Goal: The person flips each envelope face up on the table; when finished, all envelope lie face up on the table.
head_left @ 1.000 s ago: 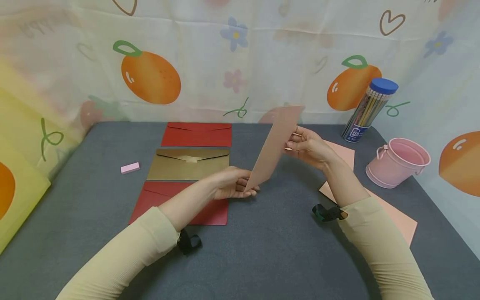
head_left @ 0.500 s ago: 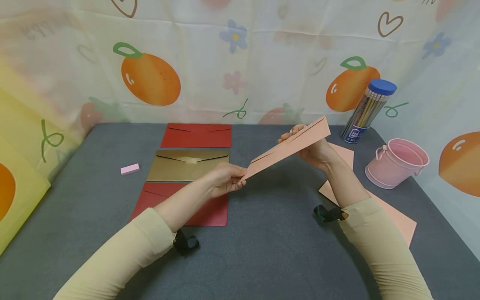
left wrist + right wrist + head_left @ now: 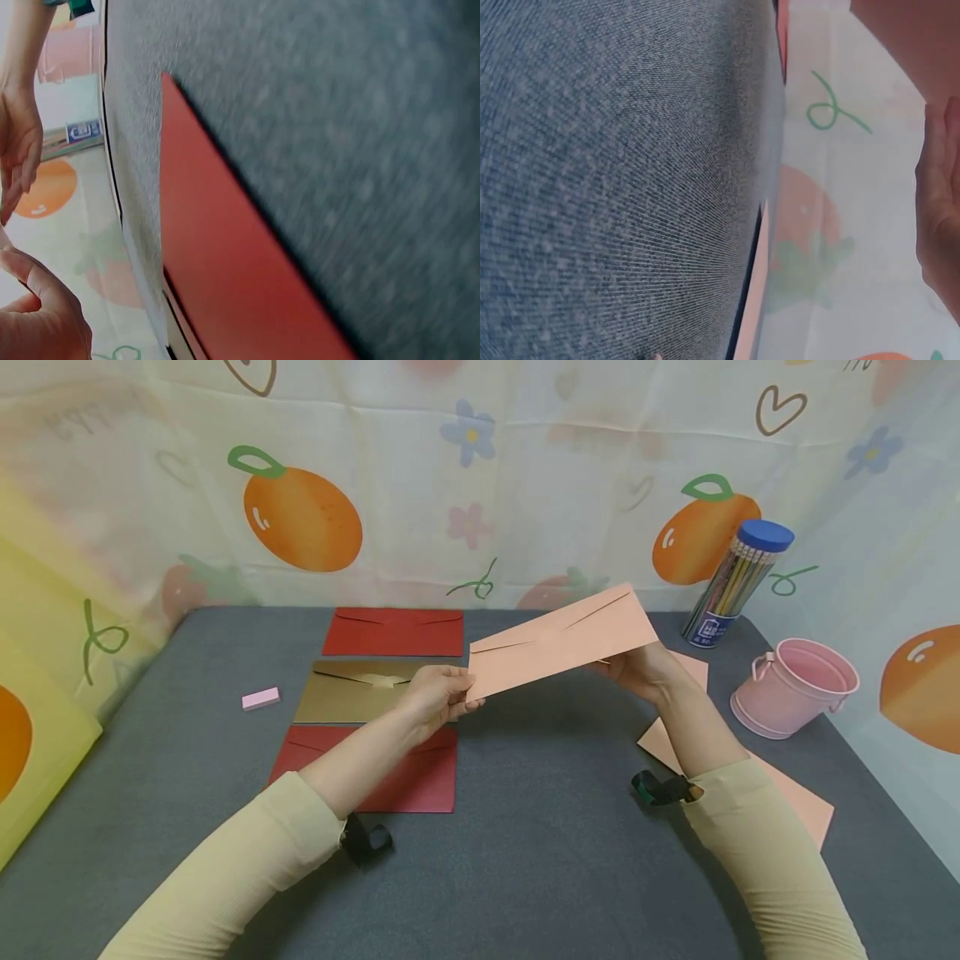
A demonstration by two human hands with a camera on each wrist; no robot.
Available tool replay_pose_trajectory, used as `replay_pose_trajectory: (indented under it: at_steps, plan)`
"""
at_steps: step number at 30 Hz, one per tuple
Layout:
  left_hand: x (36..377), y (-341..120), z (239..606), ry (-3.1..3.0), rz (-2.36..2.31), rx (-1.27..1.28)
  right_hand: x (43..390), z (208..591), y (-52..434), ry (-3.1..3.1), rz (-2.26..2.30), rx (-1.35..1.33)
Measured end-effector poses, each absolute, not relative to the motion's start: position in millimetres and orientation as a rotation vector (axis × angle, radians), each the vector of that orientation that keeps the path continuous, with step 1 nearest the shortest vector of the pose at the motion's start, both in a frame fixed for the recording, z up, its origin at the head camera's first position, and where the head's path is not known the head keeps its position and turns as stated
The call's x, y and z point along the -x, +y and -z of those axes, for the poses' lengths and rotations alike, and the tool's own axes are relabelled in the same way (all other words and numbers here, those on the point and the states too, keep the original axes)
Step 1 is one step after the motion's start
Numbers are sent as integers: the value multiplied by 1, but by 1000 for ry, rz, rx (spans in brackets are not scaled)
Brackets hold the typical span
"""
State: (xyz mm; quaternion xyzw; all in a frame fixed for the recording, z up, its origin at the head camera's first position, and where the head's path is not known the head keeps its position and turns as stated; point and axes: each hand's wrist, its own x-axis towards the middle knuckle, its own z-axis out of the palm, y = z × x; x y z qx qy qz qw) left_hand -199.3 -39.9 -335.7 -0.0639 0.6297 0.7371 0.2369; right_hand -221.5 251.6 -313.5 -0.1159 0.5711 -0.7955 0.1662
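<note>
A pale pink envelope point(image 3: 558, 643) is held up over the table, flap side showing, its right end higher. My left hand point(image 3: 433, 697) pinches its lower left corner between thumb and fingers. Under the right end is my right hand point(image 3: 641, 670), fingers mostly hidden behind the paper in the head view. The right wrist view shows that hand point(image 3: 939, 202) with fingers fairly straight against the envelope's underside point(image 3: 911, 37). Left of centre lie a red envelope point(image 3: 397, 631), a gold envelope point(image 3: 345, 689) and a nearer red envelope point(image 3: 423, 785), in a column.
More pink envelopes point(image 3: 795, 797) lie under the right forearm. A pink bucket point(image 3: 787, 693) and a blue-lidded tub of pencils point(image 3: 735, 585) stand at the right. A small pink block point(image 3: 260, 698) sits left. A printed cloth point(image 3: 555, 485) hangs behind the table.
The pink envelope has turned from steeply upright to a flatter tilt with its flap side showing. My left hand has shifted up and left; the right hand has gone under the envelope.
</note>
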Motion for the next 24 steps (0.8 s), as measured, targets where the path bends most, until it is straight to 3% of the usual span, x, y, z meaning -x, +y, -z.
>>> replay_pose_trajectory:
  at_steps: [24]
  plan:
    - [235,-63,317,2050,-1993,207,233,312,265,1392,2442,98]
